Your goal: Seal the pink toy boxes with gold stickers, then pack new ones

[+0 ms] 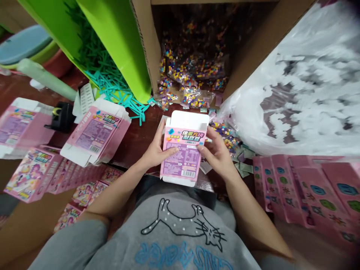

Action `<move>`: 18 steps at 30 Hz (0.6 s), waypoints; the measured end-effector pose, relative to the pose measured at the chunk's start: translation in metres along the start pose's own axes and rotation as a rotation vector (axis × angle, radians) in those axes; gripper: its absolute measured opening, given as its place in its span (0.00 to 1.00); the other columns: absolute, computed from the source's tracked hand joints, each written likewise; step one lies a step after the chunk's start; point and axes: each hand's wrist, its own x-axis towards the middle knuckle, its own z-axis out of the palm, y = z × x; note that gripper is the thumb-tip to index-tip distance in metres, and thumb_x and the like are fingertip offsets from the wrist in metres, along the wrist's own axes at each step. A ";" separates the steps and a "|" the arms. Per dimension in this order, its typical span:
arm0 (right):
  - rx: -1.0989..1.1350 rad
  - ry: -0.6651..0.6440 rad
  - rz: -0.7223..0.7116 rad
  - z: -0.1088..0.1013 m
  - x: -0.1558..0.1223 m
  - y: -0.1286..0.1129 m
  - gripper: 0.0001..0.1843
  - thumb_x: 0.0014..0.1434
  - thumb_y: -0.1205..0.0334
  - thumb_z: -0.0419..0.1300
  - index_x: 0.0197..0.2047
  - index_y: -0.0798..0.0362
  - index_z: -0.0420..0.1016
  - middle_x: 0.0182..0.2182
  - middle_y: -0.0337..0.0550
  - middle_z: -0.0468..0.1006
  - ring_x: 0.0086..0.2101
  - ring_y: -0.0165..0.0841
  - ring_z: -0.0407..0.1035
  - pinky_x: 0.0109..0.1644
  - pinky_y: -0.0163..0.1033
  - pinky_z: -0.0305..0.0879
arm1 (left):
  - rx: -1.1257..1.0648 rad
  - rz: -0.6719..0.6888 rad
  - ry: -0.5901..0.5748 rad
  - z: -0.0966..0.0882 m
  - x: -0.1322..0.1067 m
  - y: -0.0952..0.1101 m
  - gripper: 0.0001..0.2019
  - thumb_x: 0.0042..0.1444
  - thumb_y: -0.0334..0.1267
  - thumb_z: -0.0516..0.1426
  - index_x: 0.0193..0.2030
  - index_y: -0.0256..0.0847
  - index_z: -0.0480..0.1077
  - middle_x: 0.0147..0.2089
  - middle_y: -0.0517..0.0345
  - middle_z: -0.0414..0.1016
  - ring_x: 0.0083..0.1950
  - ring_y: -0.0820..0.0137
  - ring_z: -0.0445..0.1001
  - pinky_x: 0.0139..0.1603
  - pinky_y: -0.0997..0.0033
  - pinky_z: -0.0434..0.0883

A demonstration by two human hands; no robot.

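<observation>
Between both hands is a flattened pink and purple carton [182, 157], its white end flaps sticking out at top and bottom. My left hand [157, 148] grips its left edge, thumb lying on the printed face. On the right edge my right hand [216, 150] holds it too, thumb on the front and fingers partly hidden behind. Just beyond the carton lie clear bags of small coloured pieces [194, 98], spilling from an upright cardboard box [147, 45]. A pile of similar flat cartons [97, 131] rests to the left of my left hand.
A lime green bin [112, 33] spills teal plastic sticks [123, 95] onto the table. At left are a black tape dispenser [61, 116], more cartons [19, 123] and filled boxes [30, 174]. A large plastic bag of white pieces [317, 82] and pink cartons [312, 187] stand at right.
</observation>
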 end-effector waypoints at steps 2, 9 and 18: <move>0.229 -0.052 0.120 -0.001 -0.009 0.016 0.35 0.73 0.51 0.65 0.77 0.33 0.56 0.65 0.48 0.73 0.51 0.40 0.80 0.52 0.50 0.82 | -0.033 -0.048 -0.122 -0.003 0.000 -0.008 0.50 0.56 0.48 0.75 0.79 0.55 0.54 0.70 0.45 0.73 0.61 0.55 0.81 0.59 0.55 0.82; 0.084 0.034 0.027 -0.015 -0.016 0.021 0.09 0.71 0.53 0.68 0.52 0.42 0.82 0.51 0.44 0.81 0.56 0.41 0.76 0.63 0.51 0.75 | 0.195 -0.098 -0.037 0.002 0.013 -0.001 0.18 0.74 0.55 0.58 0.49 0.41 0.76 0.53 0.50 0.80 0.57 0.61 0.79 0.59 0.61 0.76; 0.190 0.029 0.027 -0.018 0.005 0.002 0.06 0.71 0.53 0.68 0.45 0.44 0.84 0.46 0.43 0.86 0.48 0.37 0.80 0.54 0.45 0.76 | 0.149 -0.146 -0.124 0.009 0.029 0.032 0.13 0.69 0.48 0.64 0.46 0.40 0.78 0.53 0.48 0.85 0.54 0.63 0.83 0.56 0.62 0.78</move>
